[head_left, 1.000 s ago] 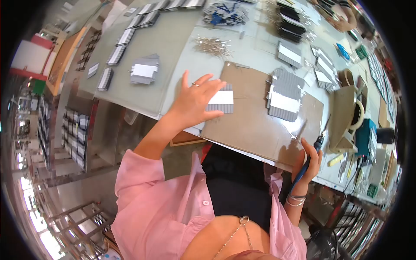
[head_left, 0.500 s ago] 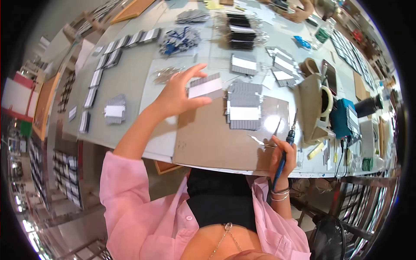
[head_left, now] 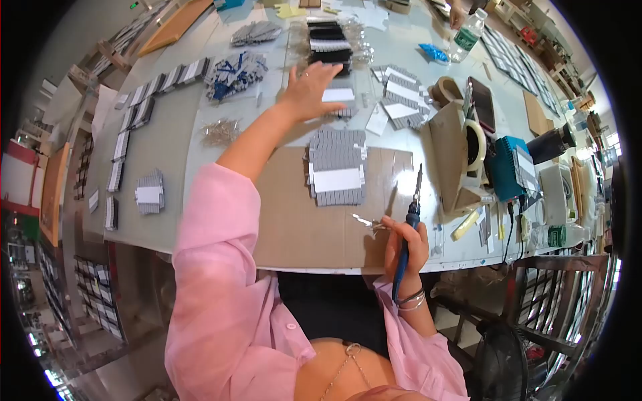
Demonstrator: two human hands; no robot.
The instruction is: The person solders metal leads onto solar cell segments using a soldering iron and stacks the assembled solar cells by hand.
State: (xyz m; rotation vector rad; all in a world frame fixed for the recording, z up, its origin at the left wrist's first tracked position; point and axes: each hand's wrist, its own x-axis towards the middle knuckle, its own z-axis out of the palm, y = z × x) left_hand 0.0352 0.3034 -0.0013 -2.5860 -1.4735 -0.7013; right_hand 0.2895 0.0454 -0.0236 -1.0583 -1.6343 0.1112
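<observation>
My left hand (head_left: 307, 93) reaches forward over a small stack of grey-and-white ribbed pieces (head_left: 338, 95), thumb and fingers spread around it; whether it touches the stack I cannot tell. My right hand (head_left: 408, 248) is wrapped round a blue-handled soldering iron (head_left: 412, 217), its metal tip pointing up and away. Thin silvery strips (head_left: 364, 220) stick out to the left of the right fingers. Between the hands, a larger stack of grey ribbed pieces (head_left: 338, 180) with a white band lies partly on a brown board (head_left: 287, 220).
Thin metal wires (head_left: 219, 132) lie left of the stacks, below a heap of grey and blue pieces (head_left: 235, 75). Dark pieces (head_left: 328, 45) are piled at the back. To the right stand a beige holder (head_left: 451, 157), a teal box (head_left: 506, 167) and a plastic bottle (head_left: 468, 37).
My left hand has moved forward to the small stack; the grey-and-white piece it held is no longer distinguishable in it. The view has shifted right. My right hand still holds the soldering iron.
</observation>
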